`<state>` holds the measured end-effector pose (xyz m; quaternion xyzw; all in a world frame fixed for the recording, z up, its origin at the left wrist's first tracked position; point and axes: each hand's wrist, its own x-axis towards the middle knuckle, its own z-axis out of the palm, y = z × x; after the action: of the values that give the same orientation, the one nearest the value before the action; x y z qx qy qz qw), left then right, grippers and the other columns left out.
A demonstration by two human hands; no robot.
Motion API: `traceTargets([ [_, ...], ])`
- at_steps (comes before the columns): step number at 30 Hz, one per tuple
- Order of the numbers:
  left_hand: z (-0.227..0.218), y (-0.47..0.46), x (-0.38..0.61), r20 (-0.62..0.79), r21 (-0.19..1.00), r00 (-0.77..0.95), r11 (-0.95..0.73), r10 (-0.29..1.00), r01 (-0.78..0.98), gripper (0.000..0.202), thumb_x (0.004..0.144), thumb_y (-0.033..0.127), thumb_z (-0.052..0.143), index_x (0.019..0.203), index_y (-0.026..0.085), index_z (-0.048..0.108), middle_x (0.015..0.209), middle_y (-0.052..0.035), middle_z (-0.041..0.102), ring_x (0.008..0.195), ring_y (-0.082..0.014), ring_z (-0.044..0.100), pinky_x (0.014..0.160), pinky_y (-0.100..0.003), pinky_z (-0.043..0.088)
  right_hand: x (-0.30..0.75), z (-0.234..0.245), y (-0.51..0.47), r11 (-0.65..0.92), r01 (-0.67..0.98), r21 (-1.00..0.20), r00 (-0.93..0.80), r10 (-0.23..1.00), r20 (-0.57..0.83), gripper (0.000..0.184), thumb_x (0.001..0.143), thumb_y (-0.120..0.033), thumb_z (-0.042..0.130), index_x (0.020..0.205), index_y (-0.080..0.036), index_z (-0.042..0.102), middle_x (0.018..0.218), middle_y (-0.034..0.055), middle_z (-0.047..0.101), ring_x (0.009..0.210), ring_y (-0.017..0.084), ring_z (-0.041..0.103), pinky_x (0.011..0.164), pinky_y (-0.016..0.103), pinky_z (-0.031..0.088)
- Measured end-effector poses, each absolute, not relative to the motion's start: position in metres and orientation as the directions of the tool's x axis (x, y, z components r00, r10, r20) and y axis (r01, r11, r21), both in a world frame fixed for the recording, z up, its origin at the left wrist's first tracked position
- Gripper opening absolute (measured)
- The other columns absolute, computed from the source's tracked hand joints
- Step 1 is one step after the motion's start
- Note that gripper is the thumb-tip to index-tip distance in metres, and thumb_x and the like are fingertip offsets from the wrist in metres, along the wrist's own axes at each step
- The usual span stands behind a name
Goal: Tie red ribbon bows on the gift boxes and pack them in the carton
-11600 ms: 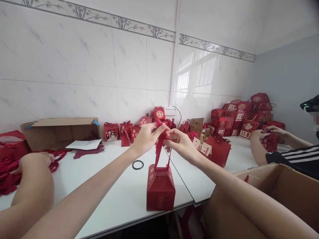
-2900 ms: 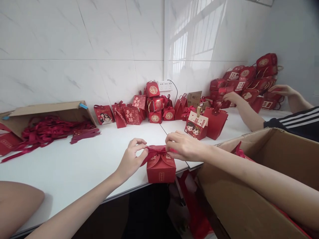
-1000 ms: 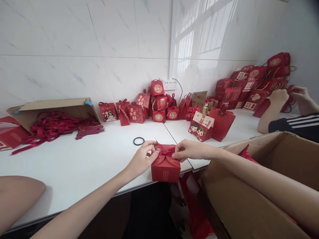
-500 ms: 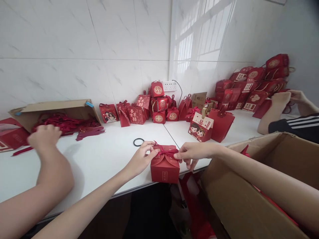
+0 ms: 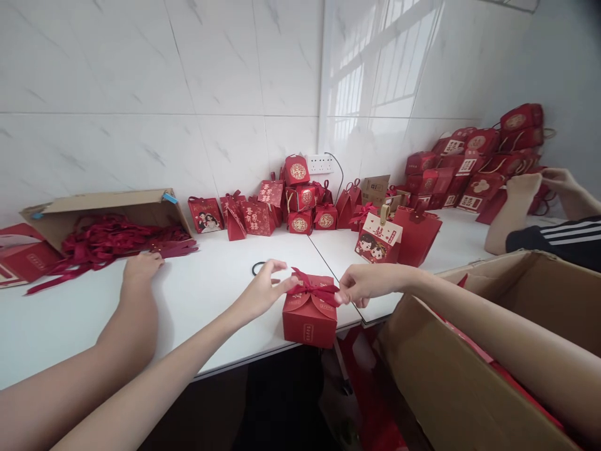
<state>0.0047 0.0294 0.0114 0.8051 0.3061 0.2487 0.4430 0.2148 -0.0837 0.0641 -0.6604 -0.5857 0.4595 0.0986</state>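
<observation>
A small red gift box (image 5: 308, 327) with gold print stands upright at the table's front edge. Across its folded top lies a dark red ribbon (image 5: 312, 289), tied in a bow. My left hand (image 5: 263, 293) is at the bow's left side, thumb and forefinger apart, the thumb tip close to the ribbon; I cannot tell whether it touches. On the other side, my right hand (image 5: 364, 283) pinches the ribbon's right end between thumb and fingers. Just behind my left hand lies a black ring-shaped band (image 5: 256, 269), partly covered by it.
An open carton (image 5: 101, 199) at left spills red ribbons (image 5: 106, 241), with another person's hand (image 5: 143, 266) beside them. Red gift boxes (image 5: 300, 197) stand along the wall, and more are piled at right (image 5: 474, 166) near a co-worker's hands (image 5: 523, 188). A large cardboard box (image 5: 422, 357) sits under my right arm.
My left thumb and forefinger have spread and drawn back slightly from the bow. My right hand stays on the ribbon's end. The other person's hand at left has moved right along the ribbons.
</observation>
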Motion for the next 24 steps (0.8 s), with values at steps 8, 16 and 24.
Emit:
traceTargets([
  [8, 0.010, -0.018, 0.015, 0.349, 0.470, 0.758, -0.802, 0.552, 0.368, 0.090, 0.060, 0.047, 0.072, 0.133, 0.025, 0.023, 0.148, -0.0142, 0.017, 0.139, -0.0349, 0.007, 0.107, -0.058, 0.012, 0.212, 0.044, -0.084, -0.012, 0.690, -0.724, -0.114, 0.986, -0.124, 0.065, 0.086, -0.063, 0.033, 0.130, -0.016, 0.039, 0.129, 0.0133, 0.048, 0.113, 0.023, 0.050, 0.093, 0.037, 0.043],
  [16, 0.018, 0.026, -0.022, 0.262, 0.427, 0.703, -0.733, 0.661, 0.530, 0.072, 0.075, 0.038, 0.057, 0.136, 0.026, 0.021, 0.151, -0.0120, 0.011, 0.139, -0.0315, 0.006, 0.106, -0.060, 0.011, 0.187, 0.077, -0.105, -0.006, 0.848, -0.530, -0.128, 0.968, -0.214, 0.055, 0.081, -0.065, 0.042, 0.088, -0.016, 0.066, 0.081, 0.0084, 0.066, 0.072, 0.020, 0.059, 0.066, 0.029, 0.043],
  [24, 0.023, 0.021, -0.026, 0.308, 0.604, 0.676, -0.686, 0.670, 0.405, 0.036, 0.083, 0.044, 0.044, 0.113, 0.024, 0.046, 0.128, -0.0082, 0.046, 0.122, -0.0247, 0.042, 0.104, -0.046, 0.029, 0.171, 0.070, -0.104, 0.197, 0.920, -0.339, -0.121, 0.965, 0.232, 0.030, 0.087, -0.039, 0.048, 0.081, -0.015, 0.065, 0.078, 0.0076, 0.063, 0.071, 0.017, 0.057, 0.070, 0.029, 0.045],
])
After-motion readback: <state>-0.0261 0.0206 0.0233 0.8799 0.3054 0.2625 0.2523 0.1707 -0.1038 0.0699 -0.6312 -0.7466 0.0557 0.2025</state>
